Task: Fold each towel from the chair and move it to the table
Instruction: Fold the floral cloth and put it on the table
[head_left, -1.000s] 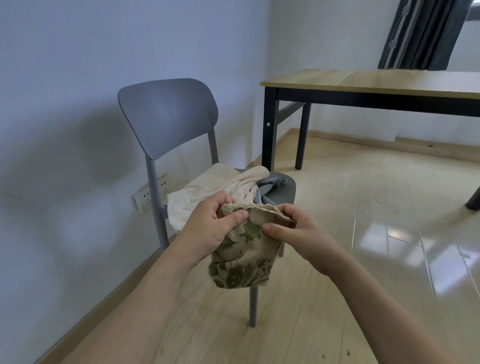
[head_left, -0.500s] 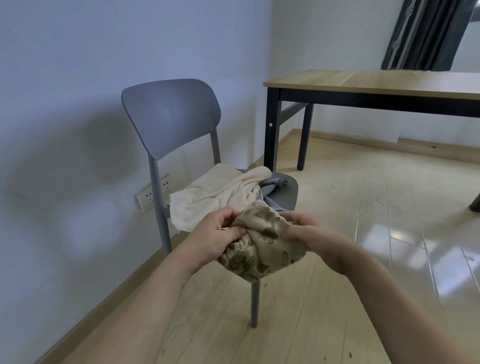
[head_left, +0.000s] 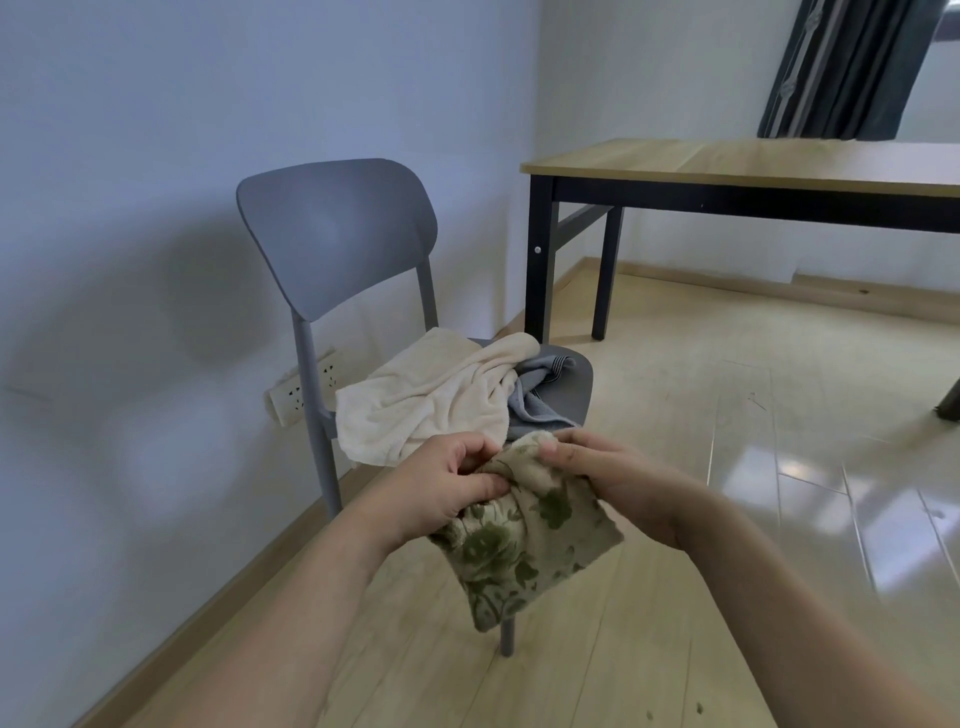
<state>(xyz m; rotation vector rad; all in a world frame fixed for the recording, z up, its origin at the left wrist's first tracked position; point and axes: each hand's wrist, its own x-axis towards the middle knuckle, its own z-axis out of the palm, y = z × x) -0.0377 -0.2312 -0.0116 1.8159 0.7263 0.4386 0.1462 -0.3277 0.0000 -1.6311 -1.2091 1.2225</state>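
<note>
Fingers of both hands, left hand (head_left: 451, 480) and right hand (head_left: 613, 475), pinch floral towel (head_left: 524, 545) top edge; I see it hanging down-right, table (head_left: 753, 166) far right.

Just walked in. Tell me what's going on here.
A person is folding a small beige towel with a green floral print, gripping its top edge with the left hand and the right hand in front of the grey plastic chair. A cream towel and a grey-blue towel lie crumpled on the seat. The wooden-topped table with black legs stands beyond, with no towel on the part in view.
</note>
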